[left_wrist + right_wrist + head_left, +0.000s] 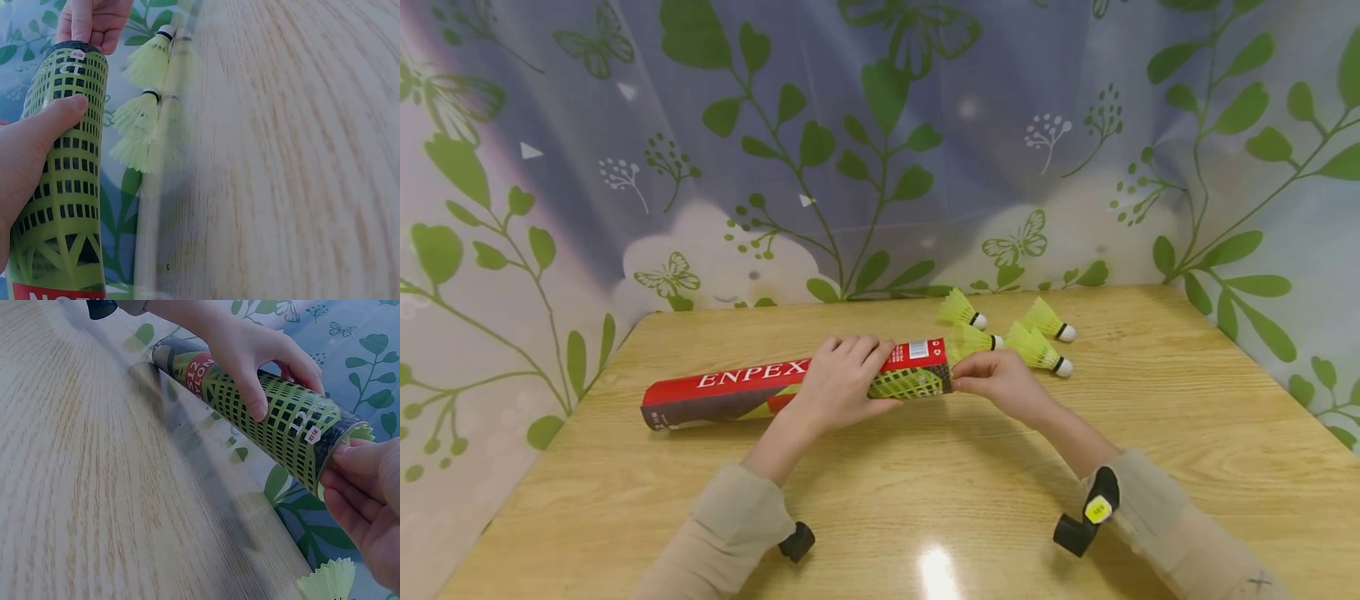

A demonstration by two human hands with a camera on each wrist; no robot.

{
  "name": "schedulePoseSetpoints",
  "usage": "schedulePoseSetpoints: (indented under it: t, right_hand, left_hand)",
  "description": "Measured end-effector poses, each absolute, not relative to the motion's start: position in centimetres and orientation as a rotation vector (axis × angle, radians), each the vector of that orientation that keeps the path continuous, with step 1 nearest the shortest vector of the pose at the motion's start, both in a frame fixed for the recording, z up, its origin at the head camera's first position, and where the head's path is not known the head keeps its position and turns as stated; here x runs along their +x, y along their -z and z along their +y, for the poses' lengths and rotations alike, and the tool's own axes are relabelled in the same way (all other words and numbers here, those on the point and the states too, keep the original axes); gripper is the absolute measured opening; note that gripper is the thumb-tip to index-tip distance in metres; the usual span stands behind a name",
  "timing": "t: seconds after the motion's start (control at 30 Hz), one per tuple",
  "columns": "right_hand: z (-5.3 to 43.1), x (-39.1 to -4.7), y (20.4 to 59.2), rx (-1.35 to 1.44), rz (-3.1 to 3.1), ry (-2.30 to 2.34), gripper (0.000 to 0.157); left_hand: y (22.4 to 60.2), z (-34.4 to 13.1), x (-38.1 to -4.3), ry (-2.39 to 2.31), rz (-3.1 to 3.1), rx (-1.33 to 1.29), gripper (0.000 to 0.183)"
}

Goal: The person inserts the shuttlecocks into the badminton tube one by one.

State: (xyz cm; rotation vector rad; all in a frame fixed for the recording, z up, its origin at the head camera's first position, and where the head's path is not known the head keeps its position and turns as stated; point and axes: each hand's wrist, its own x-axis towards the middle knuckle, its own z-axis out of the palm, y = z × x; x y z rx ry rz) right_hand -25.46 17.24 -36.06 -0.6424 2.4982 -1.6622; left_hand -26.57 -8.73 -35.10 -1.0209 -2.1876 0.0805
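A long red, black and green shuttlecock tube (730, 385) is held at a slant above the table by my left hand (842, 375), its fingers over the top and its thumb along the near side. At the tube's right end is my right hand (1000, 385). In the right wrist view, the frilled yellow skirt of a shuttlecock (361, 432) shows in the tube's mouth, and the right thumb and fingers pinch at its edge. Most of that shuttlecock is hidden inside the tube.
Several yellow shuttlecocks with white corks lie just beyond the right hand, among them a rear left one (961, 310) and a front right one (1037, 348). The wooden table (865, 500) meets a leaf-patterned curtain (895, 208) at its far edge.
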Motion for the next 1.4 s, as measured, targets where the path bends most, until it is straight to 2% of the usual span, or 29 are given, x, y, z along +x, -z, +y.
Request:
schedulePoseSetpoints:
  t: [1.03, 1.4]
  right_hand:
    - [17.5, -25.4, 36.3, -0.638, 2.497, 1.603, 0.021]
    - [19.7, -25.9, 36.1, -0.548, 2.53, 1.622, 0.033]
  left_hand:
    - [35.3, -8.8, -26.7, -0.095, -2.166, -1.026, 0.076]
    - [35.2, -9.1, -26.8, -0.098, -2.161, -1.014, 0.076]
